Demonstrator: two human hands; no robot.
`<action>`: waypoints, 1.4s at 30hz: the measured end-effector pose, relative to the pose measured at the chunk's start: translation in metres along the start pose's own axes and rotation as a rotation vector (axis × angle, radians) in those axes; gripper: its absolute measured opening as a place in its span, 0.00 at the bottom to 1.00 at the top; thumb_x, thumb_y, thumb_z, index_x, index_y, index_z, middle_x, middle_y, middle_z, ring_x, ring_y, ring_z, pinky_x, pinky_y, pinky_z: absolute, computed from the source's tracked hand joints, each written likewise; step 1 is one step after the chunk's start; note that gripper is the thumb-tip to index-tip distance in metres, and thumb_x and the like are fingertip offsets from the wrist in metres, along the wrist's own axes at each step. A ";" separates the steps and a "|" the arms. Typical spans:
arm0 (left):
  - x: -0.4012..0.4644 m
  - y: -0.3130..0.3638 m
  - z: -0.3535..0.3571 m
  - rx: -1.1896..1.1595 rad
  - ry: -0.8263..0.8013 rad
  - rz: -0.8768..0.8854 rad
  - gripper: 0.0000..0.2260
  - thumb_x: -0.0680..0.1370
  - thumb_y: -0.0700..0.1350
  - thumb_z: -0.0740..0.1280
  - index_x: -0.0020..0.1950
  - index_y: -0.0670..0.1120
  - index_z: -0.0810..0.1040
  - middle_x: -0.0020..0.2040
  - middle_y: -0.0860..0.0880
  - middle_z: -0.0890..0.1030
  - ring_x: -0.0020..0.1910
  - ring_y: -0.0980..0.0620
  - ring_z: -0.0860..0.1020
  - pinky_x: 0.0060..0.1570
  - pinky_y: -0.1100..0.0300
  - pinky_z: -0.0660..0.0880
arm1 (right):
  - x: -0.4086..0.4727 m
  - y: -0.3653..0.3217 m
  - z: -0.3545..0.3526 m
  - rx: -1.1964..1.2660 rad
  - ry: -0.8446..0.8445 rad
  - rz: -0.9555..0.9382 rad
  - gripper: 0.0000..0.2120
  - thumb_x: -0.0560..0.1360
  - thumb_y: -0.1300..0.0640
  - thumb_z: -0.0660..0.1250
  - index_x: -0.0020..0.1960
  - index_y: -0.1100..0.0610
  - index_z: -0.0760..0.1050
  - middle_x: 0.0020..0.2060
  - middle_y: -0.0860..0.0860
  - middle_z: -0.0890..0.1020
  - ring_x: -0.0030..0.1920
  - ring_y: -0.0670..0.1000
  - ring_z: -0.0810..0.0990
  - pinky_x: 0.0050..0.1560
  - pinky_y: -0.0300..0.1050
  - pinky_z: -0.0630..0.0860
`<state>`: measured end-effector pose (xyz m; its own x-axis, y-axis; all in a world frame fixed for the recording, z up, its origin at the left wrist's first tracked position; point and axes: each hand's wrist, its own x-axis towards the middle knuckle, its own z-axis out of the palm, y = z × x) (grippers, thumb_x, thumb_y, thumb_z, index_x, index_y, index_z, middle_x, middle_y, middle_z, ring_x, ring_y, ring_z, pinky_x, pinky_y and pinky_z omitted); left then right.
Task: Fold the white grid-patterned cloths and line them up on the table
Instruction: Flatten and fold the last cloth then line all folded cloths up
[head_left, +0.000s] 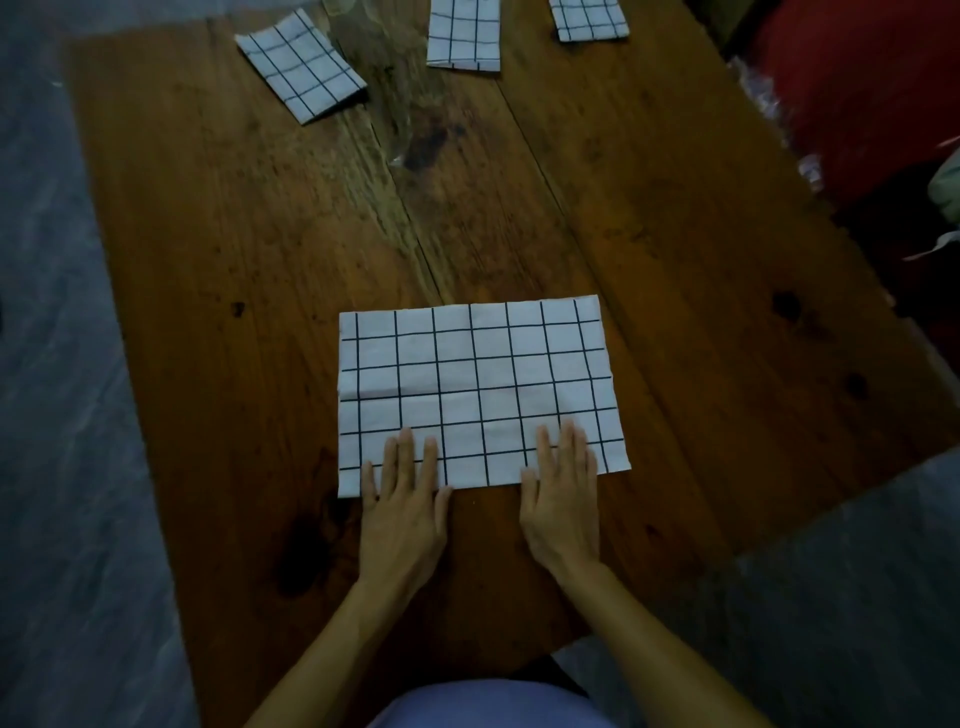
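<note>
While both hands (402, 512) (561, 512) press flat, fingers spread, rectangular grid cloth (478, 384), worn wood table (675, 234).

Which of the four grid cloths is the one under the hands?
The large cloth nearest the person, fingers of both hands flat on its near edge; the other three are smaller, folded, along the far edge.

Wooden table (649, 218): one open grid cloth (478, 384), three folded cloths (462, 36).
</note>
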<state>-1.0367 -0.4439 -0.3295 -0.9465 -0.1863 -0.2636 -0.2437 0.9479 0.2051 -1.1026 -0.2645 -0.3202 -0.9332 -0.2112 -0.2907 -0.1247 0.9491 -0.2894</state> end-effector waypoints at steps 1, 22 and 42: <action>0.000 0.000 -0.002 0.016 0.003 0.005 0.28 0.81 0.58 0.45 0.78 0.47 0.50 0.78 0.42 0.49 0.77 0.44 0.45 0.72 0.43 0.43 | -0.001 0.004 -0.001 0.008 0.011 0.023 0.28 0.79 0.44 0.39 0.77 0.51 0.42 0.77 0.53 0.42 0.76 0.50 0.36 0.75 0.47 0.36; 0.026 0.037 -0.026 0.070 0.202 0.418 0.07 0.71 0.46 0.72 0.45 0.45 0.80 0.45 0.46 0.81 0.46 0.47 0.78 0.54 0.50 0.73 | -0.005 -0.004 -0.015 0.080 -0.063 -0.128 0.31 0.76 0.51 0.55 0.77 0.49 0.51 0.76 0.52 0.40 0.76 0.51 0.35 0.74 0.49 0.34; 0.026 0.031 -0.027 -0.042 0.263 0.405 0.08 0.73 0.46 0.69 0.49 0.44 0.79 0.44 0.46 0.81 0.43 0.48 0.79 0.47 0.53 0.77 | 0.008 -0.016 -0.010 0.000 0.198 -0.222 0.14 0.71 0.59 0.72 0.57 0.51 0.80 0.63 0.56 0.78 0.69 0.60 0.70 0.71 0.61 0.58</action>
<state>-1.0745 -0.4263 -0.3046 -0.9872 0.1312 0.0912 0.1519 0.9476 0.2810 -1.1111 -0.2786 -0.3089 -0.9306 -0.3641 -0.0371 -0.3331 0.8847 -0.3261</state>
